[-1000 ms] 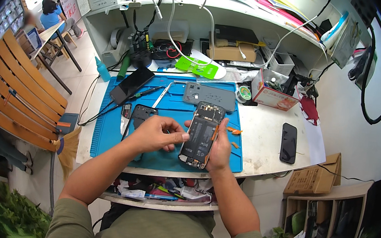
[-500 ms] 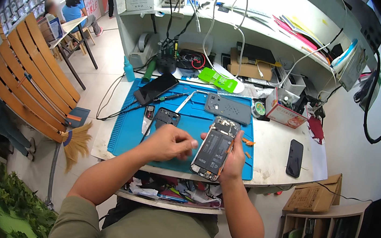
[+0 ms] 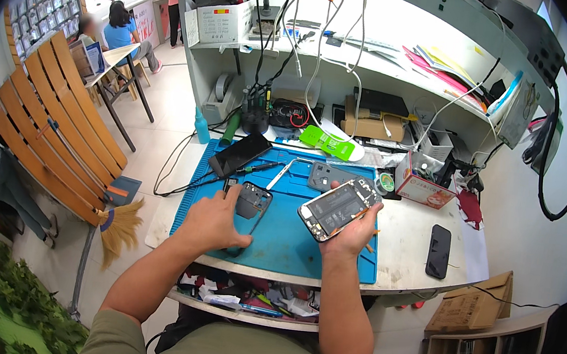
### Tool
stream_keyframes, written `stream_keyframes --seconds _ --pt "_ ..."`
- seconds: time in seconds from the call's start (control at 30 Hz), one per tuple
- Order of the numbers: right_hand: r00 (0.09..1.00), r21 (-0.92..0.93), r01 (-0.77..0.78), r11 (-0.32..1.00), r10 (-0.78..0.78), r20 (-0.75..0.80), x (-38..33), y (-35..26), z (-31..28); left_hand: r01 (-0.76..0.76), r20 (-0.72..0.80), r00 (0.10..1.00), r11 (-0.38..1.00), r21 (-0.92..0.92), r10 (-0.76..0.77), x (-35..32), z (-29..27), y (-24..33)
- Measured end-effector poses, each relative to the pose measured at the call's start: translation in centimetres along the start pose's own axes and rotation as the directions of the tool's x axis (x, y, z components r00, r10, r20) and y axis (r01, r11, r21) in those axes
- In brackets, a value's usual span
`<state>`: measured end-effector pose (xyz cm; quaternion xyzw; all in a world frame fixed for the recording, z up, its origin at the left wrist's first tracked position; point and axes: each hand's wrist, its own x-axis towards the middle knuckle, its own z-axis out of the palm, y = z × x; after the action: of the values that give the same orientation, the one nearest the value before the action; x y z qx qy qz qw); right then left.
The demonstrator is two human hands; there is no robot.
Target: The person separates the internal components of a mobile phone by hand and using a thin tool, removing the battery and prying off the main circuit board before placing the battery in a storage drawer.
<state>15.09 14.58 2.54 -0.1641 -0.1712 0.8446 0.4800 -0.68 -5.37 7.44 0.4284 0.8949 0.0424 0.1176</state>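
Observation:
My right hand (image 3: 352, 235) holds an opened phone (image 3: 336, 207) with its insides showing, tilted above the blue work mat (image 3: 290, 244). My left hand (image 3: 212, 221) rests on the mat with its fingers on a dark phone frame (image 3: 251, 201) lying flat. A grey phone back cover (image 3: 330, 177) lies on the mat beyond the opened phone. A black phone (image 3: 240, 154) sits at the mat's far left corner, with a screwdriver (image 3: 260, 167) and metal tweezers (image 3: 280, 174) beside it.
A black phone (image 3: 438, 250) lies on the white bench right of the mat. A small parts box (image 3: 423, 182), a green tool (image 3: 327, 143) and hanging cables (image 3: 299, 39) crowd the back. A wooden slatted bench (image 3: 51, 129) and broom (image 3: 120, 225) stand left. People sit far off.
My left hand left the opened phone and moved left onto the dark frame on the mat. My right hand now holds the opened phone alone, tilted further right.

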Motion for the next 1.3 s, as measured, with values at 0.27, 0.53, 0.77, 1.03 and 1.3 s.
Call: stream_keyframes --seconds 0.27,0.53,0.77,1.03,1.3 --pt "0.994 0.029 -0.009 1.0 0.012 -0.11 0.5 0.3 -2.2 -0.112 -0.157 0.984 0.984 -0.14 0.089 2.1 -2.1 -0.2" --pt "0.997 -0.044 -0.044 0.998 0.041 -0.07 0.8 2.1 -2.9 -0.136 -0.194 0.973 0.99 -0.033 0.127 13.1 -0.6 5.9" --pt "0.998 -0.086 -0.06 0.994 0.059 -0.017 0.3 2.4 -2.6 -0.238 -0.323 0.931 0.954 -0.181 0.172 12.5 0.0 4.0" --pt "0.991 -0.122 -0.106 0.987 0.115 0.07 -0.7 3.3 -2.5 -0.027 0.174 0.888 0.426 -0.904 0.426 6.8 2.5 1.2" --pt "0.992 -0.14 0.01 0.99 0.007 0.123 -0.1 3.1 -2.5 0.029 0.078 0.888 0.113 -0.993 0.453 5.4 4.2 -0.8"
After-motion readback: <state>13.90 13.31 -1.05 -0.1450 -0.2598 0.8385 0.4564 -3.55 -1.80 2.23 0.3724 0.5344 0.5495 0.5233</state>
